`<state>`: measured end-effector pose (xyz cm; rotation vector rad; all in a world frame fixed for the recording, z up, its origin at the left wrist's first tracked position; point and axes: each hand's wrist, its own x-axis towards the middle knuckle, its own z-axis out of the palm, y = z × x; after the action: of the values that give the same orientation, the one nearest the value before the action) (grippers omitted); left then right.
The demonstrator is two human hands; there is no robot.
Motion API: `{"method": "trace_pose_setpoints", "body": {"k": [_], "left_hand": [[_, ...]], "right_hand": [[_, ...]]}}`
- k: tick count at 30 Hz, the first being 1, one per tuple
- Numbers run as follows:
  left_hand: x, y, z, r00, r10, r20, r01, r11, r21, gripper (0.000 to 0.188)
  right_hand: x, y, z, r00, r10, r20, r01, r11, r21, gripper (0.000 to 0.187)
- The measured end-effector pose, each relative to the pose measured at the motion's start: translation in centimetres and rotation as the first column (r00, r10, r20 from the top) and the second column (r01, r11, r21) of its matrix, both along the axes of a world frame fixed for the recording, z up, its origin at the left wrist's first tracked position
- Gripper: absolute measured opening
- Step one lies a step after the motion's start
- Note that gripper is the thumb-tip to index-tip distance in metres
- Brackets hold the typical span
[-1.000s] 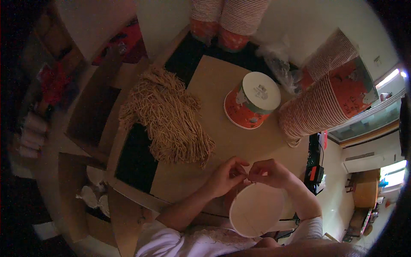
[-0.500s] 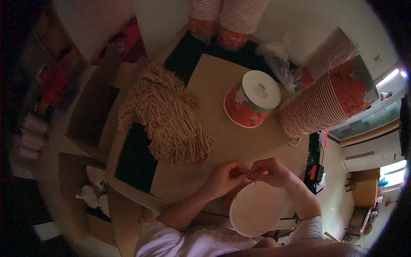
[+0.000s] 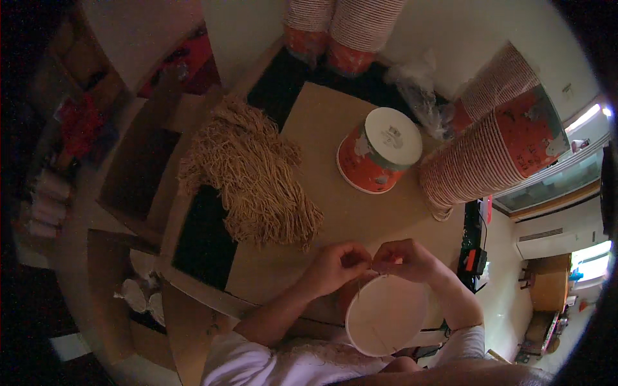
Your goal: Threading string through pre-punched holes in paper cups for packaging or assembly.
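A paper bucket point(image 3: 389, 315) rests against me near the table's front edge, its white inside facing up. At its far rim my left hand point(image 3: 338, 267) is closed in a pinch, with a thin tan cord point(image 3: 358, 286) trailing from the fingers. Close beside it, my right hand point(image 3: 407, 258) also pinches at the rim, apparently on the same cord; the fingertips hide the exact hold. Another thin strand hangs inside the bucket near its close side. Beyond my hands lies a large bundle of tan cords point(image 3: 254, 177) on the cardboard.
An upside-down orange and green bucket point(image 3: 380, 151) stands on the cardboard sheet point(image 3: 315, 141). To the right leans a long stack of nested buckets point(image 3: 479, 161). More wrapped stacks point(image 3: 364, 26) and clear plastic film point(image 3: 418, 90) are at the back. Open cardboard boxes point(image 3: 132, 180) stand left.
My left fingers have shifted slightly left from the right ones, and a strand now shows below them. The bucket has hardly moved.
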<state>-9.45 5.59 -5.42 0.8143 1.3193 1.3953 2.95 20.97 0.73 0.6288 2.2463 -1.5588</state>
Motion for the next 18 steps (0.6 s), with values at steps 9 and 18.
{"method": "trace_pose_setpoints", "body": {"k": [9, 18], "left_hand": [[0.3, 0.0, -0.4, 1.000, 0.022, 0.015, -0.023, 0.998, 0.050, 0.017], [0.2, 0.1, 0.4, 0.998, 0.025, 0.063, -0.026, 1.000, 0.015, 0.013]], "right_hand": [[-0.2, 0.0, -0.1, 1.000, 0.002, -0.006, -0.002, 1.000, -0.001, 0.012], [-0.1, -0.3, 0.4, 0.999, 0.002, -0.045, 0.002, 0.997, 0.083, 0.011]]}}
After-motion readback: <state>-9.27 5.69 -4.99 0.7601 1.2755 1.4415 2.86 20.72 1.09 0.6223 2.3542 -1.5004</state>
